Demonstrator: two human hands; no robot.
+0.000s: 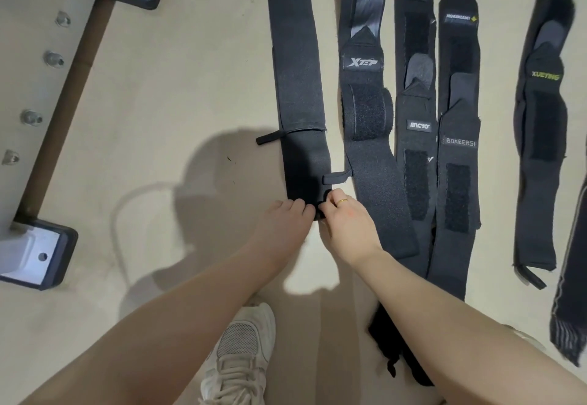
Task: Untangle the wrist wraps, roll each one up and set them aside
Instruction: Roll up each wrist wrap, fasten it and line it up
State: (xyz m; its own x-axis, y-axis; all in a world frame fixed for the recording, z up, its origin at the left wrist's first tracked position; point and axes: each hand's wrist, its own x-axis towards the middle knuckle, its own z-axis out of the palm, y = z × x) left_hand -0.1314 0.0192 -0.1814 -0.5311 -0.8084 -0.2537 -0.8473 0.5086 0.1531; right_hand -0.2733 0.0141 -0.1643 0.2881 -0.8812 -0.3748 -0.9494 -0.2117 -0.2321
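Note:
A long plain black wrist wrap lies stretched out on the beige floor, running away from me, with small thumb loops sticking out at its sides. Its near end is curled into a small roll. My left hand and my right hand both pinch that rolled end. A gold ring shows on my right hand. To the right lie several more black wraps laid out flat: one marked XTEP, one marked BOKEERSI, one marked XUETING.
A grey metal frame with bolts and two black-edged feet stands at the left. My white sneaker is on the floor below my arms. Another black wrap lies under my right forearm.

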